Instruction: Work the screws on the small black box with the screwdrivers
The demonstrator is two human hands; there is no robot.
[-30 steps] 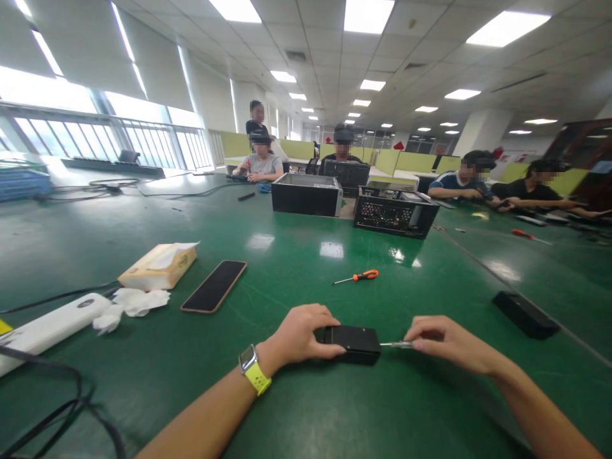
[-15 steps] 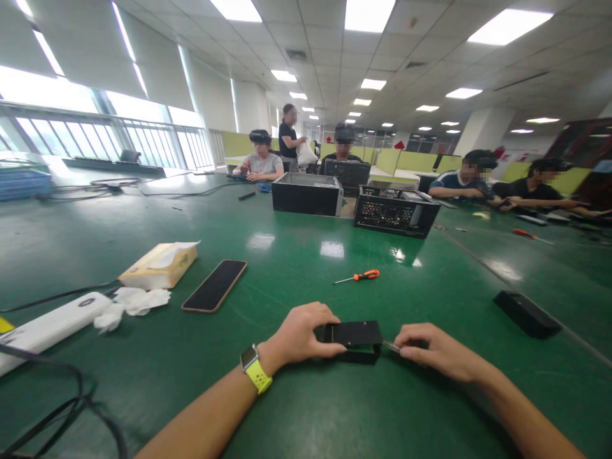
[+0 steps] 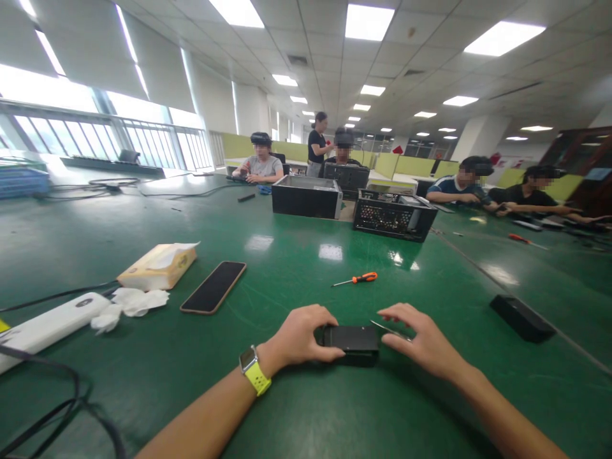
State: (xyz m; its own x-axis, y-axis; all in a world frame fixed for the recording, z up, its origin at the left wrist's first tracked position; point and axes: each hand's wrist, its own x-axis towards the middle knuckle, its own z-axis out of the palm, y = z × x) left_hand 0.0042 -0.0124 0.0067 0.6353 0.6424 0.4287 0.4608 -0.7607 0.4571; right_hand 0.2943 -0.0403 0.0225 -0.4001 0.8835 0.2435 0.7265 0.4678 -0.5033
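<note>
The right hand (image 3: 421, 338) has parted its thumb and fingers, which were pinched around a slim silvery metal tool (image 3: 392, 329); the tool's tip has left the right end of the black rectangular box (image 3: 356, 339) and now points up and leftward. The box's raised top panel has come down. The dark-shirted standing person (image 3: 316, 146) has moved rightward in the background

The desk (image 3: 296, 408) is green, the watch strap (image 3: 259, 378) is yellow-green, and the screwdriver handle (image 3: 367, 277) is orange with black.
</note>
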